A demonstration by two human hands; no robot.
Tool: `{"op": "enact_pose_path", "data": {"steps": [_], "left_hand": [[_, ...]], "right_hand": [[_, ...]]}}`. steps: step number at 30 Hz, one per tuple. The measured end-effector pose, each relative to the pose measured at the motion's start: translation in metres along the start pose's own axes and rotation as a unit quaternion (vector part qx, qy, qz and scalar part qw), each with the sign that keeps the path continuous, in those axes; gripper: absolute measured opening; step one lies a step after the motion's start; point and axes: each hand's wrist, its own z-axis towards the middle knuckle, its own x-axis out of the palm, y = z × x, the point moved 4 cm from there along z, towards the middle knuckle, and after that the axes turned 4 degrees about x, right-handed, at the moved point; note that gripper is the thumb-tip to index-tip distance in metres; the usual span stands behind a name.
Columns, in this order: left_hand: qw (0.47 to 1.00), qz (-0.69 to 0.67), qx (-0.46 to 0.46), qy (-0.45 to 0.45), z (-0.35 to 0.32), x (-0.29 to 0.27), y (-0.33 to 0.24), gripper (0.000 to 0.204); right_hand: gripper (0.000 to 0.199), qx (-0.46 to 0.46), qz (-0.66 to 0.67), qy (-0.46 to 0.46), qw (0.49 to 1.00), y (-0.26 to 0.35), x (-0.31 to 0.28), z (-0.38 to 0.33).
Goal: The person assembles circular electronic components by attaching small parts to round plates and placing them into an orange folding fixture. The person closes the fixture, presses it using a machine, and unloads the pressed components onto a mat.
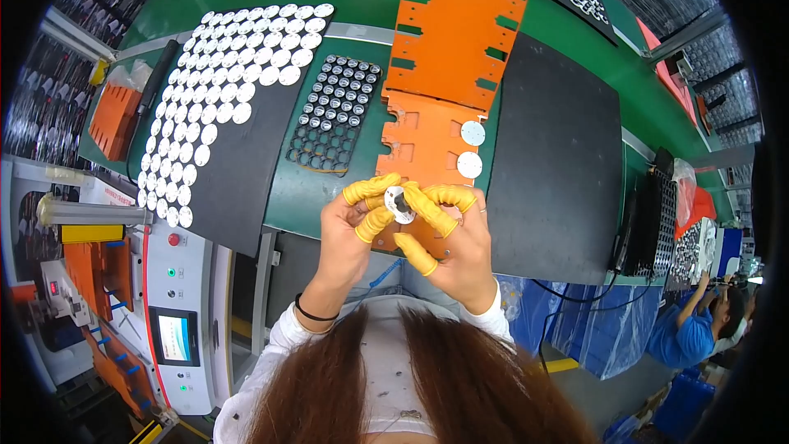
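A small white round disc (393, 196), with a dark grey part at its middle, is tilted up between my hands. My left hand (343, 226) pinches its left edge with finger and thumb. My right hand (460, 247) bends its fingers against the disc's right side; the thumb stands apart below. Yellow finger cots cover the fingertips on both. Just beyond is an orange fixture plate (427, 136) with a white disc (472, 133) and another white disc (469, 164) at its right edge. Its orange hinged-looking cover (460, 25) lies back, away from me.
On the left, a black mat (238, 164) carries rows of white discs (246, 57). A black tray (322, 148) of round metallic parts stands beside the fixture. Another black mat (559, 156) lies right. A machine panel (177, 279) is lower left; a person in blue (686, 333) sits far right.
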Motion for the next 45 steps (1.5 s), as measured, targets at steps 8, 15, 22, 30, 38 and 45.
{"op": "enact_pose_path", "data": {"steps": [8, 15, 22, 30, 38, 45], "left_hand": [[0.979, 0.196, -0.051, 0.029, -0.007, 0.006, 0.021, 0.021], [0.96, 0.274, 0.029, -0.043, 0.009, -0.022, 0.011, 0.022], [0.945, 0.316, 0.038, -0.08, 0.007, -0.053, -0.008, 0.024], [0.929, 0.346, 0.063, -0.111, 0.014, -0.067, -0.034, 0.025], [0.762, 0.627, 0.134, -0.097, 0.037, -0.087, -0.104, 0.037], [0.467, 0.866, 0.163, -0.069, 0.096, -0.138, -0.145, 0.049]], "right_hand": [[0.029, 0.146, 0.067, -0.091, 0.983, -0.052, 0.006, -0.054], [0.015, 0.426, 0.218, -0.077, 0.875, -0.118, -0.036, -0.098], [0.02, 0.537, 0.246, 0.072, 0.804, -0.128, -0.042, -0.086], [0.022, 0.593, 0.256, 0.188, 0.74, -0.142, -0.032, -0.072], [0.027, 0.544, 0.134, 0.136, 0.817, -0.111, -0.028, -0.077], [0.032, 0.416, -0.039, 0.112, 0.902, -0.083, -0.033, -0.079]]}}
